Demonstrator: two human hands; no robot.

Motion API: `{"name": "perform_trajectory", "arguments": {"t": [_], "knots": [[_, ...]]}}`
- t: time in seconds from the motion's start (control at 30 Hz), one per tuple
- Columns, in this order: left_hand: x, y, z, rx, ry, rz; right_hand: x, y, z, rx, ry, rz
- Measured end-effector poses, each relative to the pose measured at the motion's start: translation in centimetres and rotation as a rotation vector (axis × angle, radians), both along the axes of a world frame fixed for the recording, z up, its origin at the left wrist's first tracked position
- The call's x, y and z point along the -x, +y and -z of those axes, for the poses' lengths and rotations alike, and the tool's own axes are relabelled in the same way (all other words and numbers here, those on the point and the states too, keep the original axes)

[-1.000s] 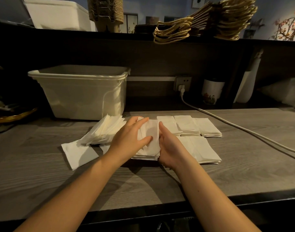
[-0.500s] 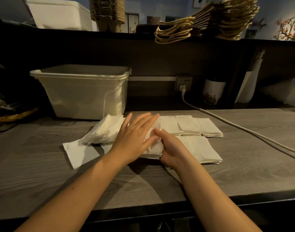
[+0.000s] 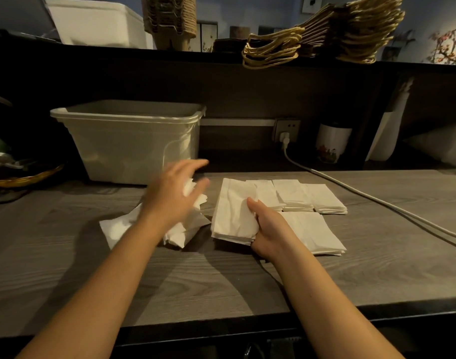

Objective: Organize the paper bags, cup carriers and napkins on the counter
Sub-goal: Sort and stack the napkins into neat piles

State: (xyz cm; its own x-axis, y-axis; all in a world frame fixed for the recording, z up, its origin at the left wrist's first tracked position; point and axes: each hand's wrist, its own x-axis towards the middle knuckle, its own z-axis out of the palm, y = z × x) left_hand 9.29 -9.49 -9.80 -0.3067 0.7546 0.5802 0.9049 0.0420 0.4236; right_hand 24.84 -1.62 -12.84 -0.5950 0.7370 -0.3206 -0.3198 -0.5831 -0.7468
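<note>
Napkin stack (image 3: 233, 216) is being gripped at its right edge by the right hand (image 3: 269, 229), mid-counter (image 3: 221, 286). The thumb is being pressed on top and the other fingers are being hidden under the stack, so whether it is fully resting on the surface cannot be told. The left hand (image 3: 175, 195) is being held open, fingers spread, over the loose napkin pile (image 3: 115, 229). The hand is motion-blurred, so contact with the pile cannot be told, and much of the pile is being covered by it. Three tidy stacks (image 3: 291, 195) are being kept in a row just behind the gripped one, and a fourth stack (image 3: 317, 231) is being partly hidden under the right wrist. Paper bags (image 3: 325, 35) and cup carriers (image 3: 169, 19) are being kept on the upper shelf, both cut off by the top edge. Contents of the plastic bin (image 3: 128, 143) behind the left hand are hard to make out.
</note>
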Motion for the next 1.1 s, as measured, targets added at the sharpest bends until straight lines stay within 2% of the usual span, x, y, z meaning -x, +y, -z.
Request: {"name": "perform_trajectory", "arguments": {"t": [0.07, 0.13, 0.2, 0.27, 0.67, 1.1], "knots": [[2.4, -0.3, -0.3, 0.051, -0.078, -0.289, -0.1, -0.1, -0.1, -0.006, -0.024, -0.006], [4.3, -0.5, 0.1, 0.260, -0.147, -0.454, -0.1, -0.2, -0.2, -0.008, -0.033, -0.012], [4.9, -0.6, 0.5, 0.430, -0.231, -0.481, 0.0, -0.2, -0.3, -0.018, -0.046, -0.010], [4.8, -0.4, 0.8, 0.489, -0.268, -0.463, 0.1, -0.3, -0.3, -0.027, -0.063, -0.010], [5.5, -0.8, 0.7, 0.391, -0.380, -0.404, 0.0, -0.5, -0.4, -0.027, -0.061, -0.035], [6.8, -0.8, 1.2, 0.353, -0.391, -0.418, -0.1, -0.5, -0.4, -0.021, -0.045, -0.045]]}}
